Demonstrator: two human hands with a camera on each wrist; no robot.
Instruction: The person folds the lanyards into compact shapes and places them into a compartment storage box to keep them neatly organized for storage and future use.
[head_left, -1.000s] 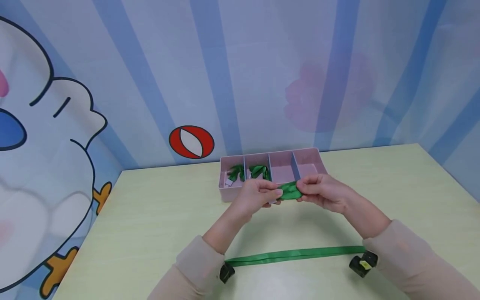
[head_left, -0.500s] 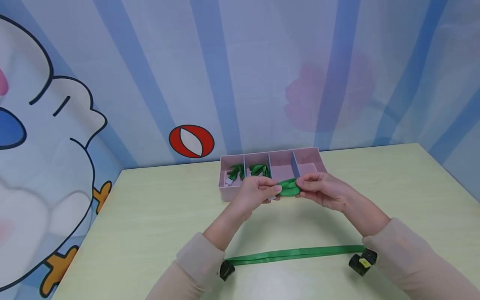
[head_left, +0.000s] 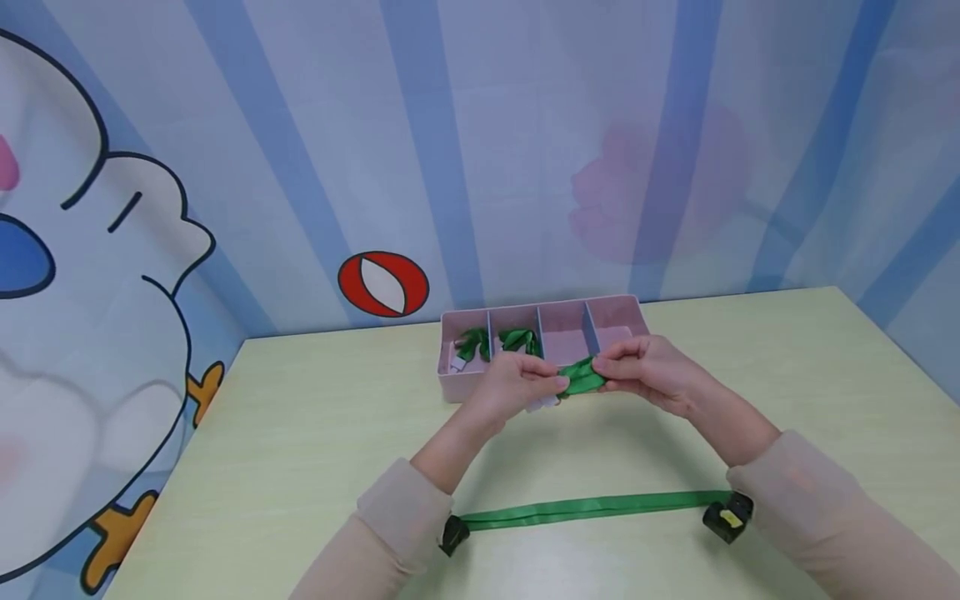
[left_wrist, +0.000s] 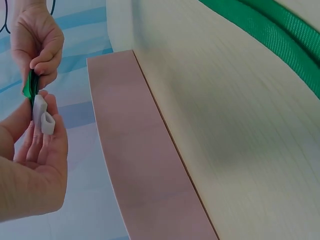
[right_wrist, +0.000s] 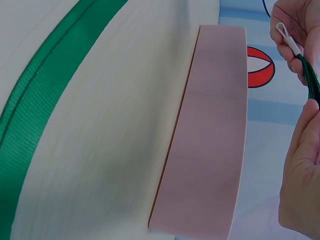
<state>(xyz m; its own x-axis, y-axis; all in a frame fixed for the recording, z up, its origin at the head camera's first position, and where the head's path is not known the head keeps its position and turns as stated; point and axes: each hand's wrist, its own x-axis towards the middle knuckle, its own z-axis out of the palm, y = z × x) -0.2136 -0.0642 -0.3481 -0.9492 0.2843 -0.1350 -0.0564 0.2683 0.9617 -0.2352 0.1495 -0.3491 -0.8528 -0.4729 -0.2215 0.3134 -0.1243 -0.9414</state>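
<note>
Both hands are raised just in front of a pink divided box, with a folded, glossy green ribbon between them. My left hand pinches its left end, where a white tab with a small loop sticks out. The right hand pinches the ribbon's other end between thumb and fingers. In the right wrist view the white loop shows by the left hand, and green folds run down to the right hand. Similar green bundles lie in the two left compartments of the box.
A long green strap stretches across the near side of the pale table, between black devices at the cuffs. The patterned backdrop stands right behind the table and box.
The ribbon has been turned and tilted slightly between the hands, its right end now higher. The right hand has risen a little; the white tab shows more below the left hand.
</note>
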